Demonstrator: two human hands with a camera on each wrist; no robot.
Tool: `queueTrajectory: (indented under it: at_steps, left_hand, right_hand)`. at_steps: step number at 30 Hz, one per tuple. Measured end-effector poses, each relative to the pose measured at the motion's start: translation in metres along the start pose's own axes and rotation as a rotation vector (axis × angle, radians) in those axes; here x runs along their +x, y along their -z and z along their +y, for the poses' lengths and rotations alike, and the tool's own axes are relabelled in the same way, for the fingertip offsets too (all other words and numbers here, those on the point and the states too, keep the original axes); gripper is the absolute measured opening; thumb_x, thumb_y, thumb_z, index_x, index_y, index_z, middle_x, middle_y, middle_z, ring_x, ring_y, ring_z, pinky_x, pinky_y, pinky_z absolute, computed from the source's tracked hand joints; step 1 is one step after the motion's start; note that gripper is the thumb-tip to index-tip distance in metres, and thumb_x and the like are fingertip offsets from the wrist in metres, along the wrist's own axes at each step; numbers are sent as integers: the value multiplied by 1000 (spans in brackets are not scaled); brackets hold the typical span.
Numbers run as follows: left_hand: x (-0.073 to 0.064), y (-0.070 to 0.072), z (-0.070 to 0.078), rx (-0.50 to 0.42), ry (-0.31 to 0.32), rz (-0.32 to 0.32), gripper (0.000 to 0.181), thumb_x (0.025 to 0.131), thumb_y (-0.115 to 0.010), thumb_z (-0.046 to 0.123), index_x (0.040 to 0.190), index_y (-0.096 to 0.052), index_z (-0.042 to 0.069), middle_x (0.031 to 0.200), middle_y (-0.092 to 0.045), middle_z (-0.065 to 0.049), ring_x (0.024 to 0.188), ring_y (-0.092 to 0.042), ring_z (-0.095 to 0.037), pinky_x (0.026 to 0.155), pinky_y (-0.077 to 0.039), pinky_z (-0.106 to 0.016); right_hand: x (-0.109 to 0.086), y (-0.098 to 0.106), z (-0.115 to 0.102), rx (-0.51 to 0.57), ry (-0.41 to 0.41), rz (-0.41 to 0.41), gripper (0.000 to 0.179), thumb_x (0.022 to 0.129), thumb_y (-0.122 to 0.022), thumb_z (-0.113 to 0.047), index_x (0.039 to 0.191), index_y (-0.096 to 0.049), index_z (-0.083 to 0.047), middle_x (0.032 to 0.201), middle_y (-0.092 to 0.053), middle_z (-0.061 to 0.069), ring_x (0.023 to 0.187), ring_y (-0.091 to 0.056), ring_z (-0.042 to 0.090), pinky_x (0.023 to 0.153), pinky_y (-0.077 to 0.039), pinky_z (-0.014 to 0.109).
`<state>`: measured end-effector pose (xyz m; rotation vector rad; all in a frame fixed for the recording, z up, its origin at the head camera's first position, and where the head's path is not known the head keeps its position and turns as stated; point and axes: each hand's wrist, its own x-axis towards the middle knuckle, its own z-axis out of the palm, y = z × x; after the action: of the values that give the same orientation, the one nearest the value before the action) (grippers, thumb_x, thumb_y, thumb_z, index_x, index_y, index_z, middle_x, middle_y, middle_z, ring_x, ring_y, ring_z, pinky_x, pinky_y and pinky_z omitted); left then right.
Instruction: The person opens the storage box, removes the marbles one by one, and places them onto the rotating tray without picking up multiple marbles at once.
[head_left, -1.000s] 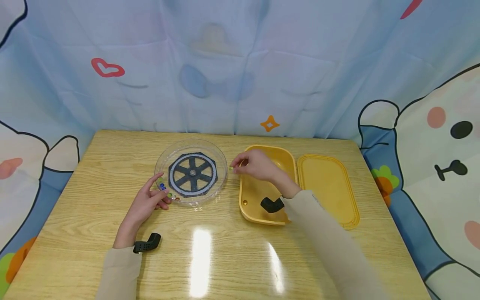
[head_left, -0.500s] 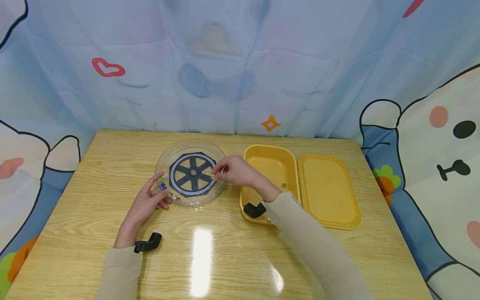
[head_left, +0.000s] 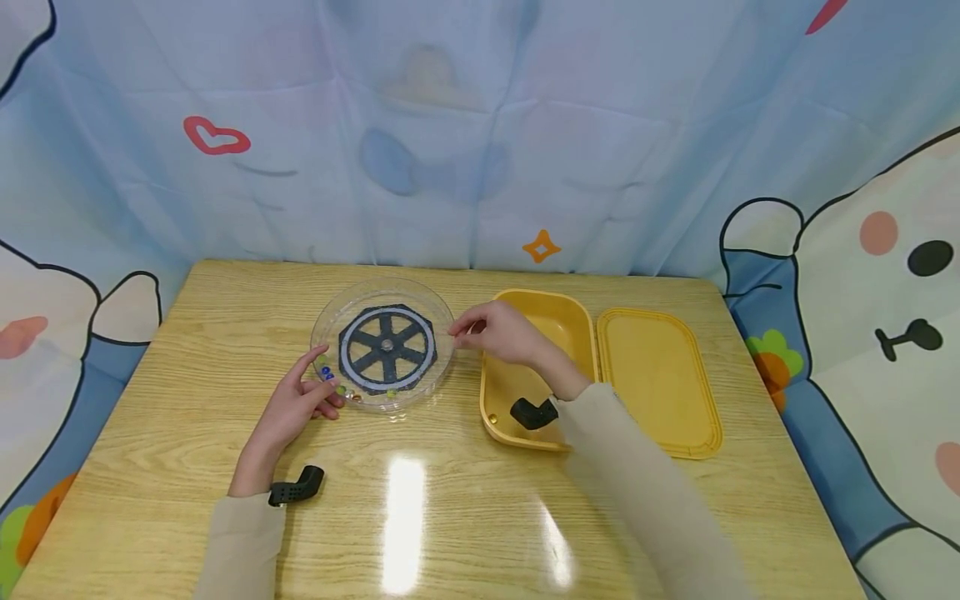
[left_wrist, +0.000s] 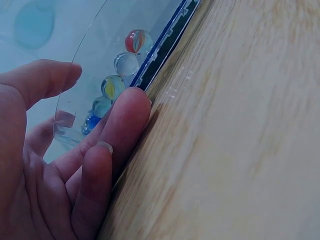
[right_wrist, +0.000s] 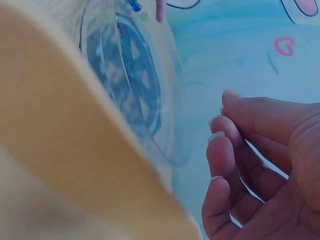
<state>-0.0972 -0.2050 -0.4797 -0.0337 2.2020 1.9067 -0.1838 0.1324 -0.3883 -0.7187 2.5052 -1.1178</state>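
A clear round dish [head_left: 382, 285] with a dark, spoked wheel pattern [head_left: 387, 367] stands on the table at centre-left. My left hand [head_left: 298, 402] grips its near-left side, thumb and index finger spread along the curved wall. By those fingers, several glass marbles [left_wrist: 112, 87] line the inside edge, one with a red swirl [left_wrist: 138, 41]. A yellow-green marble [head_left: 392, 393] lies at the dish's near edge. My right hand [head_left: 510, 333] hovers between dish and yellow box, fingers loosely curled, thumb near the index finger, no marble showing between them.
The yellow box [head_left: 517, 385] stands right of the dish, with a gold-looking marble [head_left: 492, 419] in its near-left corner; my right forearm covers part of it. Its yellow lid [head_left: 660, 375] lies flat to the right. A printed curtain [head_left: 480, 167] hangs behind the table.
My right hand carried a yellow-green marble left into the dish, let it go and drew back right. That marble now lies at the near edge. The left hand stays put.
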Motion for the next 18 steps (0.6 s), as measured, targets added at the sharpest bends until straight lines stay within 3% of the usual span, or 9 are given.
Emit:
queueTrajectory:
  at_steps: [10,18]
  left_hand:
    - [2,1,-2,-12,-2,-3,66,103,-58,14,159,-23,17,84,-71,-20,64,-69,-20,67,-57,-31]
    - [4,1,-4,-18,-1,-7,67,103,-59,16,159,-23,17,84,-71,-19,63,-69,-19,68,-57,-32]
  right_hand:
    - [-21,21,26,16,-41,-11,13,89,-75,-8,102,-77,-4,95,-72,3,80,-61,20,73,-49,34]
    - [-31,25,48,67,-46,-115,9,88,-76,-6,97,-77,-5,88,-73,1,80,-64,25,73,-50,32]
